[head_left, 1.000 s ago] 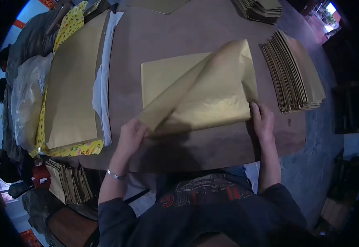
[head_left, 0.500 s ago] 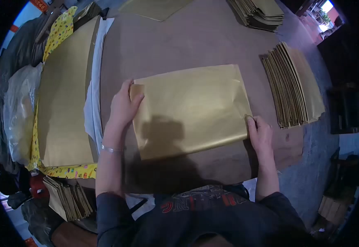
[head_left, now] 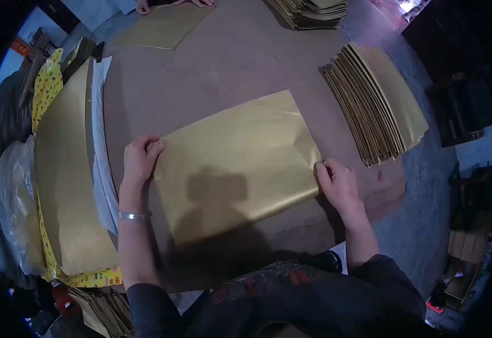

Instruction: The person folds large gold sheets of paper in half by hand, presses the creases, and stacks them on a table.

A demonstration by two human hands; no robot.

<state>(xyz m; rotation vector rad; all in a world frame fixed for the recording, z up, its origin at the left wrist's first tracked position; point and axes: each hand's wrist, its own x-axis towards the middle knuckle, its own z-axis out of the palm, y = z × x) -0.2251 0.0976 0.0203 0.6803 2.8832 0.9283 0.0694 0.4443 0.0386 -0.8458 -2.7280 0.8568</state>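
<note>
A golden-brown sheet of kraft paper (head_left: 240, 152), apparently folded along its near edge, lies at a slant on the table in front of me. My left hand (head_left: 140, 160) pinches its upper left corner between thumb and curled fingers. At the right edge my right hand (head_left: 337, 183) grips the paper, thumb on top and fingers curled; creases run from there across the right end. The shadow of my head and arms falls over the sheet's near part.
Right of the sheet stands a thick stack of folded kraft paper (head_left: 377, 104), with another stack (head_left: 308, 12) behind it. Large flat kraft sheets (head_left: 65, 180) lie left beside white cloth (head_left: 102, 152). Across the table (head_left: 218, 73), another person's hands (head_left: 170, 4) touch a paper sheet (head_left: 164, 27).
The view has swung round, and the sheet appears more tilted. A small folded-over strip under my left thumb no longer shows. Another person's hands have come into view at the far side.
</note>
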